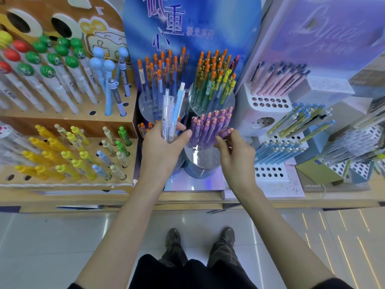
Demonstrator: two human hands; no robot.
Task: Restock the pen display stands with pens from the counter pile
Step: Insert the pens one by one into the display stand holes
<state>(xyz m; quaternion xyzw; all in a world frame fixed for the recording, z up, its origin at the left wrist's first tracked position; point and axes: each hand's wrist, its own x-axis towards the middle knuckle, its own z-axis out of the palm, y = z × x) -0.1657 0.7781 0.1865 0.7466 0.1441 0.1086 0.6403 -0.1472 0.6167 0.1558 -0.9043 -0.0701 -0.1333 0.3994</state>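
Firmly, the left hand (164, 147) gripped a bundle of clear and pale-blue pens (171, 113), their ends pointing up. Just beside it, the right hand (234, 153) pinched a single purple pen (226, 132) at the edge of the other purple pens (206, 126) standing in a clear round holder (203, 161). Behind them, the blue backboard (191, 24) read "低重心" and "极光系列". The script on the lavender board (329, 32) was too blurred to read. The displays stood on a wooden counter (83, 200) above pale floor tiles (62, 247).
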